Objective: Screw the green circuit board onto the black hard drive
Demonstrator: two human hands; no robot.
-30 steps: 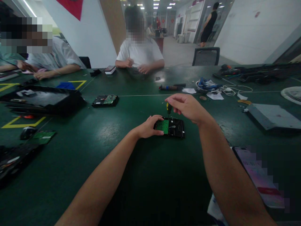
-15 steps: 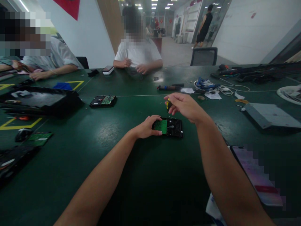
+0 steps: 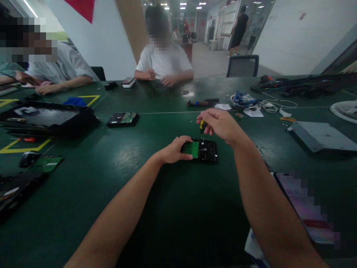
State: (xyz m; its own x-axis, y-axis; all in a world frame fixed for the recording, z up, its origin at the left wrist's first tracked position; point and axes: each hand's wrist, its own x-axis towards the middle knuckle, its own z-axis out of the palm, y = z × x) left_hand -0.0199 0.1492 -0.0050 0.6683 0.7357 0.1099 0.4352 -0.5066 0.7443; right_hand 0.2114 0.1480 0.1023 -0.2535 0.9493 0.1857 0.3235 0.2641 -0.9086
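Observation:
A black hard drive [image 3: 208, 151] lies flat on the green table, its green circuit board [image 3: 192, 149] facing up. Thumb and fingers of my left hand [image 3: 177, 150] grip its left end from both long edges. Above the drive's far edge, my right hand [image 3: 219, 124] is closed on a screwdriver with a yellow and black handle [image 3: 202, 125]. The screwdriver points down toward the board's right edge; whether its tip touches a screw is too small to tell. Several tiny bits, perhaps screws, lie by the drive's far edge.
Another hard drive [image 3: 122, 119] lies to the left, beyond it a black tray-like casing [image 3: 50, 119]. On the right are a grey metal box [image 3: 325, 137], a phone [image 3: 302, 206] and tangled cables [image 3: 267, 106]. Across the table sits a person in a white shirt [image 3: 164, 63]; another sits at left.
My right hand has tilted slightly, and more of the screwdriver's handle shows, now upright over the drive. My left hand and the hard drive have stayed in place.

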